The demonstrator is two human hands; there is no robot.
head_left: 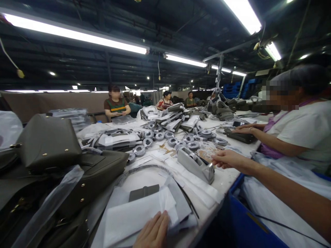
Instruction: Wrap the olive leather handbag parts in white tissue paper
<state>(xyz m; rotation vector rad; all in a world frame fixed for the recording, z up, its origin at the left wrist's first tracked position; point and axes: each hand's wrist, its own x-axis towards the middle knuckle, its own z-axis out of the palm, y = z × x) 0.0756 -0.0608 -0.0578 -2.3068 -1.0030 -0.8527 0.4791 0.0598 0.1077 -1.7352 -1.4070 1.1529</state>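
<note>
My left hand (152, 230) lies flat with fingers stretched on a folded white sheet (134, 215), which covers part of a dark grey-green bag piece (144, 193). A thin strap or handle (152, 166) arcs behind it. To the right, my right hand (227, 159) is at the cutting end of a grey tape dispenser (195, 164), its thumb and fingertips pinched together. Whatever is between those fingertips is too small to make out. White paper strips (196, 187) lie beside the dispenser.
Dark bags (51, 141) are piled at the left. Wrapped coils (139, 150) and stacked wrapped pieces (173, 117) spread across the table (227, 179). A blue bin (238, 213) with plastic bags stands at the right edge. A person (305, 127) works at the right; others sit opposite.
</note>
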